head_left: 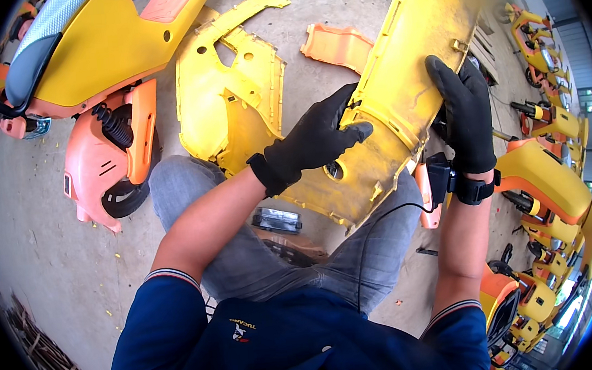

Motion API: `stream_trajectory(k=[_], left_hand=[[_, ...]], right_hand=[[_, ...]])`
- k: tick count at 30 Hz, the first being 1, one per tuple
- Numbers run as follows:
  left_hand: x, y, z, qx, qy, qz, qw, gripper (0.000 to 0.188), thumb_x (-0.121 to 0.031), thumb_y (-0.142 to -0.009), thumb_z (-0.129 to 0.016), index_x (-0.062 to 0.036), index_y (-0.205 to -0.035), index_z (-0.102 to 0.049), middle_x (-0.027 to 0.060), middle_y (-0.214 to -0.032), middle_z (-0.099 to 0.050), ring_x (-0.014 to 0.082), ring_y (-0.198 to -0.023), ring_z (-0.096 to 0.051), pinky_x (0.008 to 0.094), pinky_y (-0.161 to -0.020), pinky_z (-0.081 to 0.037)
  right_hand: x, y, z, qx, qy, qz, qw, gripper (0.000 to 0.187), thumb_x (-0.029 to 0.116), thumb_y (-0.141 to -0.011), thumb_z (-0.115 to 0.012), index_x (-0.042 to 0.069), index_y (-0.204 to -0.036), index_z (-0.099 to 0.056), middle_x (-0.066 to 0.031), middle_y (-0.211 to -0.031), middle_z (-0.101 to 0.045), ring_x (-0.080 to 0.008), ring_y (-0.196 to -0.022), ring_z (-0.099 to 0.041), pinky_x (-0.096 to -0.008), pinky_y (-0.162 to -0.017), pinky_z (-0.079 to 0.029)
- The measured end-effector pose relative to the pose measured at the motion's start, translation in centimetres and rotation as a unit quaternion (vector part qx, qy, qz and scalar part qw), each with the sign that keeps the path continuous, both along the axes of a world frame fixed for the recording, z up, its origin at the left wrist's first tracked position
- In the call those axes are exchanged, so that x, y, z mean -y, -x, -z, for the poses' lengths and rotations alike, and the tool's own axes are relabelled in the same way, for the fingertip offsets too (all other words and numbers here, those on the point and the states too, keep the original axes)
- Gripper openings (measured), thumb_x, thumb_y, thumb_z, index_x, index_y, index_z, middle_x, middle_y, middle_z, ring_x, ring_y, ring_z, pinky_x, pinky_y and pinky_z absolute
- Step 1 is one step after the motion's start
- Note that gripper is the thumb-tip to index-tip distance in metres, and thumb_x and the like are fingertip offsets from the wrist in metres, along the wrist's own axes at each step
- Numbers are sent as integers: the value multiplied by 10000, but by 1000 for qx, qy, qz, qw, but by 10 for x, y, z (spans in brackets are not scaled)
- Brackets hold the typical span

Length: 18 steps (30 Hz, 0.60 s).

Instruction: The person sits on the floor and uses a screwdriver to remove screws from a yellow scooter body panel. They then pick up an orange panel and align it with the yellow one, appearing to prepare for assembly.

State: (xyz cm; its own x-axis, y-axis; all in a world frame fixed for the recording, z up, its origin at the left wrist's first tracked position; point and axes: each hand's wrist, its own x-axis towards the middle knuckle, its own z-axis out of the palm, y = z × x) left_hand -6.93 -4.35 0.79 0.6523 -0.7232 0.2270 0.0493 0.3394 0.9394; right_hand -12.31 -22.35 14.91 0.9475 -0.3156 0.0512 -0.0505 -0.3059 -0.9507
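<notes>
A long yellow plastic body panel (pixel 408 65) slants across my lap, its ribbed, dirt-smudged inner side facing up. My left hand (pixel 317 138), in a black glove, grips its left edge, with the thumb over the inner face. On the opposite edge, my gloved right hand (pixel 464 112) holds the panel, thumb on top and the other fingers partly hidden behind it. Beyond my left hand, a second yellow panel (pixel 200 112) with round holes rests on the floor. An orange plastic piece (pixel 337 46) lies to the left of the held panel's upper part.
At the left stands a yellow and orange scooter (pixel 105 57) with a dark seat and an orange wheel cover (pixel 96 166). Several yellow scooters (pixel 542 176) line the right side. A small silvery object (pixel 276 220) lies between my legs. Sticks (pixel 48 350) are piled at the lower left.
</notes>
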Motion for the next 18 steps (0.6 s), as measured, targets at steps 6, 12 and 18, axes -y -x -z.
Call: stream_trajectory(k=[6, 12, 18], left_hand=[[-4, 0, -12, -49, -13, 28, 998, 507, -128, -886, -660, -27, -1333, -443, 29, -1073, -618, 52, -832, -547, 231, -715, -475], [-5, -3, -17, -84, -25, 41, 995, 511, -125, -856, -679, -35, -1315, -473, 14, -1016, -633, 50, -788, -549, 228, -683, -471], [-3, -8, -15, -104, -4, 82, 991, 493, -124, -861, -677, -33, -1314, -506, 18, -1047, -648, 61, -824, -576, 229, -708, -479]], right_hand=[[-5, 0, -2, -9, 2, -1, 1000, 265, 193, -946, -600, -30, -1088, -613, -61, -962, -650, -108, -807, -629, -260, -706, -510], [-11, 3, -3, 0, 13, -5, 1000, 270, 188, -954, -586, -26, -1119, -593, -50, -976, -656, -92, -810, -616, -256, -703, -506], [-18, 9, -4, -7, 38, 24, 999, 270, 179, -953, -581, -16, -1139, -586, -40, -980, -653, -90, -813, -612, -250, -706, -500]])
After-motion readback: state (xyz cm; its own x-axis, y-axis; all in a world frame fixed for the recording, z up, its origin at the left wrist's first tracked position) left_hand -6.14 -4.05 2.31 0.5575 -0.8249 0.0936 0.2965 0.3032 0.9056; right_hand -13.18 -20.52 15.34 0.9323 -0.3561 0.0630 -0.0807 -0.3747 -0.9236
